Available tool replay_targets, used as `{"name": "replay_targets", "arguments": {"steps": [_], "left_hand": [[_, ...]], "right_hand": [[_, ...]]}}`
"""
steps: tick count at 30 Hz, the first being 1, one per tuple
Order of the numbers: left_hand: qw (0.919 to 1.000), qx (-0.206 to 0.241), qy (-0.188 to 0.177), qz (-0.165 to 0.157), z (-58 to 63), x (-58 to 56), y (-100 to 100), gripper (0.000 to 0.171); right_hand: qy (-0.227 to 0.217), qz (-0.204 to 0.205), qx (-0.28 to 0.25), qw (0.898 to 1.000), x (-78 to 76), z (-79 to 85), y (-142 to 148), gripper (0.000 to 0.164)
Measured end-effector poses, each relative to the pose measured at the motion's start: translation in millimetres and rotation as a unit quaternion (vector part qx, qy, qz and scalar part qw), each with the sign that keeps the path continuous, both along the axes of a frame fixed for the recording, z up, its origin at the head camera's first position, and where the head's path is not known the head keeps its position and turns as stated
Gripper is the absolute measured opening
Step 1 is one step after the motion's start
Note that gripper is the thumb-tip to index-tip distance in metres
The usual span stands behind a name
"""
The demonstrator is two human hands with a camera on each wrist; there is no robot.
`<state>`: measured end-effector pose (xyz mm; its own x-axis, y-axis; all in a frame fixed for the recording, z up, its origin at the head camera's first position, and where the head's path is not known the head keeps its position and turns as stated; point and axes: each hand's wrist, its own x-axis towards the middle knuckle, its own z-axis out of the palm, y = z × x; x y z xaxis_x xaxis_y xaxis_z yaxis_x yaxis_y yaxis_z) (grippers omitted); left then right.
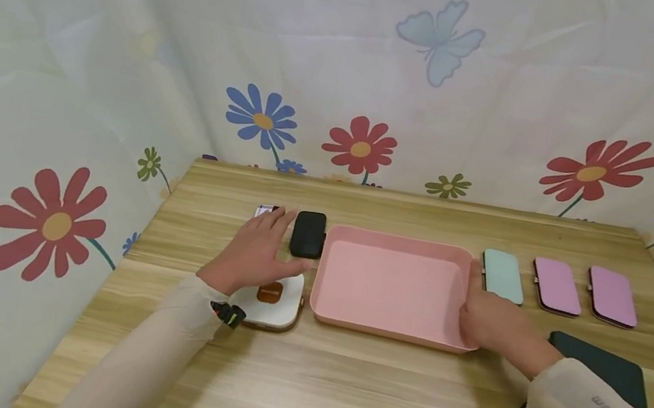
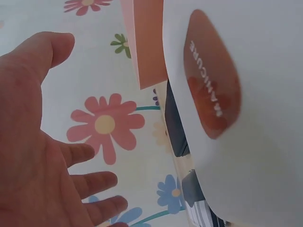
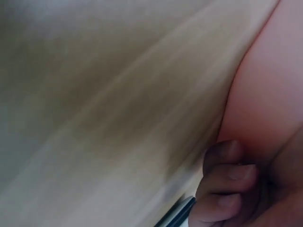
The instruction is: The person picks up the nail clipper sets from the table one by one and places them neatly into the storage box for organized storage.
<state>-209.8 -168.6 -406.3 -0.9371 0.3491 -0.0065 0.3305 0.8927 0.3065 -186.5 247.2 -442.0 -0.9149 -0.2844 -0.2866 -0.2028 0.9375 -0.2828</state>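
Observation:
My left hand (image 1: pixel 257 250) is spread above the table, fingers apart, partly covering a white manicure case (image 1: pixel 286 309) with an orange-brown label. In the left wrist view that case (image 2: pixel 265 118) appears large beside the palm, apart from the fingers. A small black case (image 1: pixel 308 235) lies just beyond the thumb, and a black-and-white patterned piece (image 1: pixel 264 209) shows behind the fingertips. With my right hand (image 1: pixel 495 322) I grip the right wall of a shallow pink tray (image 1: pixel 390 290). Curled fingers (image 3: pixel 227 175) meet its outer side in the right wrist view.
Right of the tray lie a mint case (image 1: pixel 503 275), a lilac case (image 1: pixel 557 286) and another lilac case (image 1: pixel 612 296) in a row. A dark green flat item (image 1: pixel 611 371) is partly hidden by the right forearm. A flowered curtain (image 1: pixel 463 126) borders the wooden table (image 1: pixel 334 393).

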Motion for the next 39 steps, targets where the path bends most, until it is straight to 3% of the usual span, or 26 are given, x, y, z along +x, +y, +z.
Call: {"name": "replay_targets", "arguments": {"steps": [4,13,27,39], "left_hand": [[0.9996,0.008,-0.016,-0.023,2.3,10.3,-8,0.1],[0.9937,-0.017,-0.08,-0.077,-16.3,27.8,-20,0.118],[0.9828,-0.025,-0.103,-0.151,-23.9,28.7,-24,0.118],[0.9831,-0.038,-0.093,-0.153,-27.7,30.7,-24,0.126]], "right_hand": [[0.008,-0.009,-0.002,1.0,1.0,-1.5,-1,0.081],[0.009,-0.012,-0.001,1.0,3.5,-1.8,0,0.082],[0.027,-0.012,-0.007,1.0,3.1,-5.8,-1,0.082],[0.047,-0.008,-0.005,0.999,2.0,-9.0,1,0.081]]}}
